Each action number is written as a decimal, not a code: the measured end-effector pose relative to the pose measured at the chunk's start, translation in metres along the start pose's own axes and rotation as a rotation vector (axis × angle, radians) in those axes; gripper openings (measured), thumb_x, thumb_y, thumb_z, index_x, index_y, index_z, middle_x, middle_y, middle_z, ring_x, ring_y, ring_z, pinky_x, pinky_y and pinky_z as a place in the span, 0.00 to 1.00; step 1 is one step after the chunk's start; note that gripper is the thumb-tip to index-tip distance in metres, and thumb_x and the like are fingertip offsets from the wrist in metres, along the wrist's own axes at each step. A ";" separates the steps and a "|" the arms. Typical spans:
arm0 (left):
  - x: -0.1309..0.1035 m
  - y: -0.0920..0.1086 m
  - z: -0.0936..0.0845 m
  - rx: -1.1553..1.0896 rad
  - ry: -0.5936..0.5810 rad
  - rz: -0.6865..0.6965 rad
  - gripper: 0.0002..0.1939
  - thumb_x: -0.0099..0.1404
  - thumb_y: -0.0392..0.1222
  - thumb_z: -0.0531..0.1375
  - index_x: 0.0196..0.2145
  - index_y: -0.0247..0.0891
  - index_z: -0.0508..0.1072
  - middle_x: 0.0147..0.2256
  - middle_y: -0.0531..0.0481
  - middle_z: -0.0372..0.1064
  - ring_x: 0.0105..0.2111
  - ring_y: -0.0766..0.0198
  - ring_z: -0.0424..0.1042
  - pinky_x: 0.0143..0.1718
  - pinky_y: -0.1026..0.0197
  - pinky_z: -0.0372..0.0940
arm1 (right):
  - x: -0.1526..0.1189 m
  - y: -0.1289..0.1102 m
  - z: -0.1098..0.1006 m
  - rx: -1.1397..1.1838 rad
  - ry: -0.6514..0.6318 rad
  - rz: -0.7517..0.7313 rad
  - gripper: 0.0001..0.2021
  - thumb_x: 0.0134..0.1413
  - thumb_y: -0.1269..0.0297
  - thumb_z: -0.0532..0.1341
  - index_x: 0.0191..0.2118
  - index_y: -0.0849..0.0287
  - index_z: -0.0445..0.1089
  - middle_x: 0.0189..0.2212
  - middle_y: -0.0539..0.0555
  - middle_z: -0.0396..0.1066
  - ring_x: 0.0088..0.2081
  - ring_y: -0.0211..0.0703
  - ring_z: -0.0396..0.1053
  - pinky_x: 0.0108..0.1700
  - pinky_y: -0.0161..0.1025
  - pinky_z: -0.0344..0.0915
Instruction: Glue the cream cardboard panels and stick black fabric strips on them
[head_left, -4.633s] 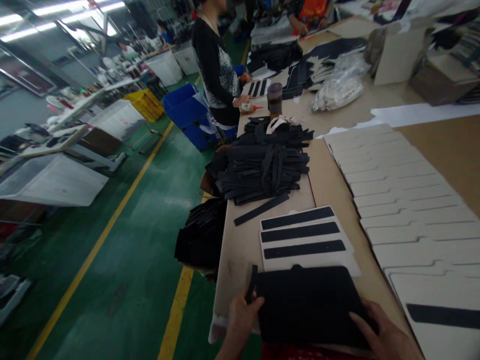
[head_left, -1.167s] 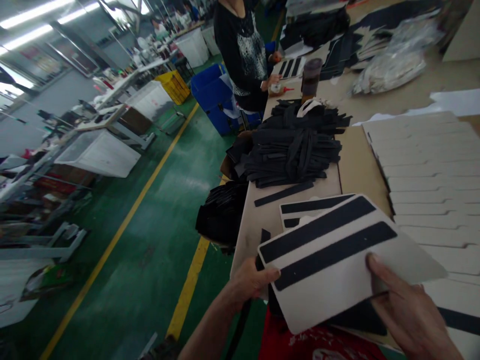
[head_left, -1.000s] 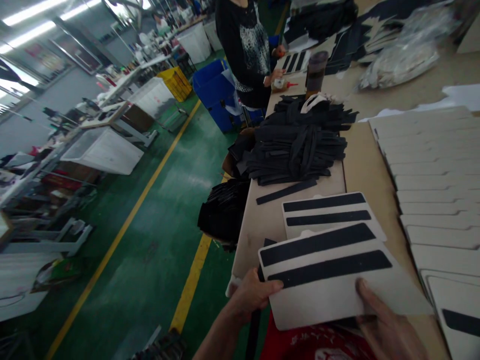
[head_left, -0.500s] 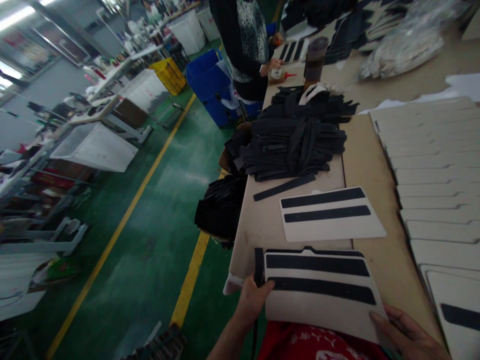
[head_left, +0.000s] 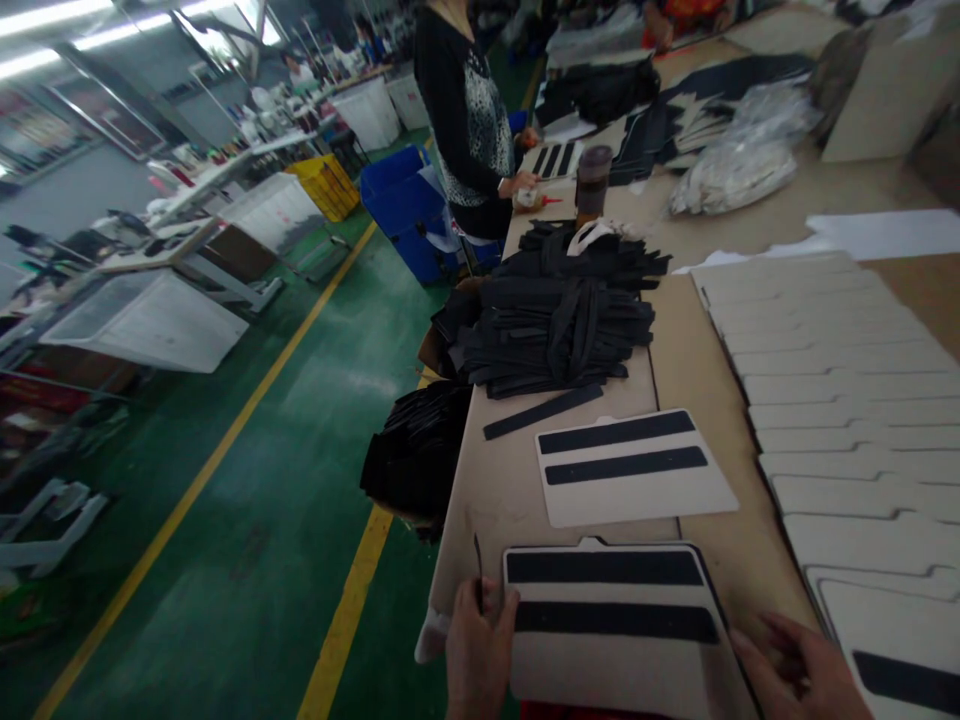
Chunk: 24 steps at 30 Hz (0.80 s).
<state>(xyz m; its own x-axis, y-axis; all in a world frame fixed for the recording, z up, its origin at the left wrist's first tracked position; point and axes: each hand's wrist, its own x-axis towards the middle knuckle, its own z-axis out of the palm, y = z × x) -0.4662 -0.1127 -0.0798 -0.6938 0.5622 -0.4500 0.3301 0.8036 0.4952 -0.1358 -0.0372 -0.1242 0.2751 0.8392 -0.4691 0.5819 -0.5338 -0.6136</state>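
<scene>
A pale panel (head_left: 622,640) with 2 black strips stuck across it lies flat at the near edge of the table (head_left: 679,340), over a dark sheet whose edge shows only as a thin black line at the panel's right side. The panel's bottom runs out of the picture. The left hand (head_left: 478,655) rests at the panel's left edge, fingers curled, with a thin black strip (head_left: 478,570) standing up between the fingertips; the strip is seen edge-on, and how it is gripped is hard to make out. The right hand (head_left: 806,675) is at the panel's lower right corner, fingers spread loosely and flat, half cut off by the frame; whether it presses the panel or only touches it I cannot tell.

Just beyond lies a 2nd panel (head_left: 634,468), also with 2 strips, apart from the first. A loose single strip (head_left: 541,412) lies aslant beside a heap of black strips (head_left: 559,315). To the right, overlapping blank panels (head_left: 832,400) run in a row. Further along the table a person in a dark top (head_left: 461,110) stands, partly out of frame.
</scene>
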 end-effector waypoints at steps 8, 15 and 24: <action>0.057 0.084 0.018 0.202 -0.143 0.260 0.11 0.69 0.41 0.54 0.45 0.35 0.71 0.42 0.39 0.74 0.45 0.52 0.73 0.46 0.56 0.61 | 0.108 -0.087 -0.005 -0.138 0.143 -0.384 0.35 0.51 0.46 0.54 0.57 0.71 0.63 0.52 0.70 0.66 0.54 0.61 0.65 0.57 0.55 0.62; 0.079 0.105 0.046 0.265 -0.112 0.291 0.14 0.64 0.36 0.60 0.48 0.34 0.69 0.47 0.40 0.70 0.49 0.54 0.71 0.50 0.58 0.61 | 0.153 -0.099 0.002 -0.189 -0.088 -0.197 0.27 0.47 0.51 0.61 0.50 0.65 0.69 0.39 0.63 0.74 0.40 0.55 0.72 0.44 0.49 0.66; 0.037 0.133 0.036 0.206 -0.027 0.432 0.25 0.60 0.45 0.67 0.52 0.40 0.64 0.51 0.45 0.63 0.52 0.55 0.68 0.53 0.58 0.63 | 0.100 -0.165 -0.022 0.217 -0.365 -0.205 0.17 0.46 0.50 0.64 0.37 0.58 0.76 0.31 0.52 0.77 0.34 0.46 0.72 0.36 0.40 0.65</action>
<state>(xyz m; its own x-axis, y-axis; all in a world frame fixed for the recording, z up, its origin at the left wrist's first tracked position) -0.4253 0.0218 -0.0576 -0.4496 0.8557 -0.2560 0.7063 0.5161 0.4846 -0.1872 0.1365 -0.0559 -0.1380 0.8589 -0.4932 0.4122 -0.4030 -0.8171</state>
